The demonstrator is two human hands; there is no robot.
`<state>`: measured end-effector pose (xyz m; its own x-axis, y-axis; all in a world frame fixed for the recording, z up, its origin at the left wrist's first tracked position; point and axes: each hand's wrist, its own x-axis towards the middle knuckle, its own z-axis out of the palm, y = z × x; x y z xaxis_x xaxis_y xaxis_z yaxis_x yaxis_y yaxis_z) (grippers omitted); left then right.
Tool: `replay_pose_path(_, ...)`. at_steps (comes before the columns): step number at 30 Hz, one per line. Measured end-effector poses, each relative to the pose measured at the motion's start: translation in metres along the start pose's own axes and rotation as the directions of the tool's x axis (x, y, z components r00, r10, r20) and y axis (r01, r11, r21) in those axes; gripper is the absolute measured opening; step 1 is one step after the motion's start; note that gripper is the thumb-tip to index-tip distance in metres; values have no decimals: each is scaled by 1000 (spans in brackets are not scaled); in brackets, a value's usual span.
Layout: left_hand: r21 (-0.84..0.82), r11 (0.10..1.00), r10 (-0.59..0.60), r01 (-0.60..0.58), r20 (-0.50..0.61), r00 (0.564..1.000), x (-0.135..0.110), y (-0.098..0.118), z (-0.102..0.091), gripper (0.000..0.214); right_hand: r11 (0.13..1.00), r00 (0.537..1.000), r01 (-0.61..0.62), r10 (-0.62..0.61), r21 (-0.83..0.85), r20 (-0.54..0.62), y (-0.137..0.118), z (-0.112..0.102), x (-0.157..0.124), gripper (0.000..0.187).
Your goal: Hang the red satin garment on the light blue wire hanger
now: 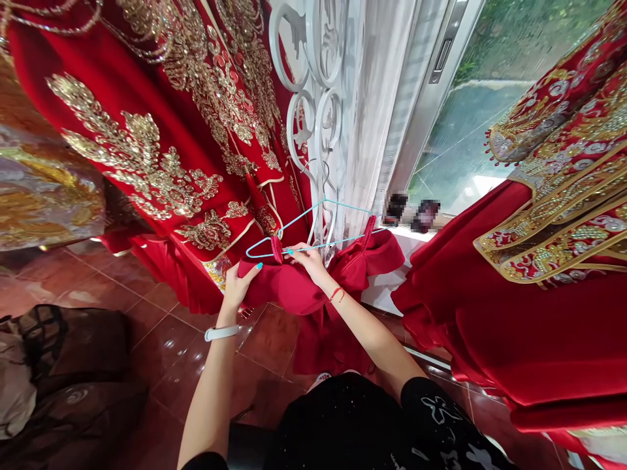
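Note:
A plain red garment (304,290) hangs by its two thin straps from a light blue wire hanger (318,225). The hanger's hook sits on a white scrollwork rack (313,111). My left hand (238,282) is closed on the garment's left side, just below the hanger's left end. My right hand (306,259) pinches the garment's top edge at the hanger's bottom wire, close to the left strap (277,249). A white band is on my left wrist and a red cord on my right.
Red gowns with gold embroidery (161,130) hang at the left, and another one (553,215) at the right. A white sheer curtain (377,98) and a glass door (465,124) are behind. Dark bags (68,372) lie on the red tiled floor (166,339).

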<state>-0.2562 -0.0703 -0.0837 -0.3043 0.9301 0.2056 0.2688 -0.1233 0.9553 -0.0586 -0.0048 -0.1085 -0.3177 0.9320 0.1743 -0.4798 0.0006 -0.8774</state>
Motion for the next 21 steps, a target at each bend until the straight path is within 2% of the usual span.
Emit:
replay_pose_path(3,18,1000,6,-6,13,1000,5,-4,-6,44,999,999,-3,2,37,41,2,2,-2,40)
replay_pose_path(7,46,999,28,-28,10,1000,13,-3,-10,45,1000,998,-12,13,-20,55,1,2,-2,40)
replay_pose_path(11,78,992,94,-98,56,994,16,15,-7,46,996,999,-22,25,-86,37,-2,1,-3,34)
replay_pose_path(16,107,977,161,-185,202,966,25,43,-2,46,994,999,19,-16,-105,32,-1,-2,-2,33)
replay_pose_path(21,151,957,200,-249,282,938,36,58,4,46,987,1000,21,-18,-159,17,0,-5,-1,33)
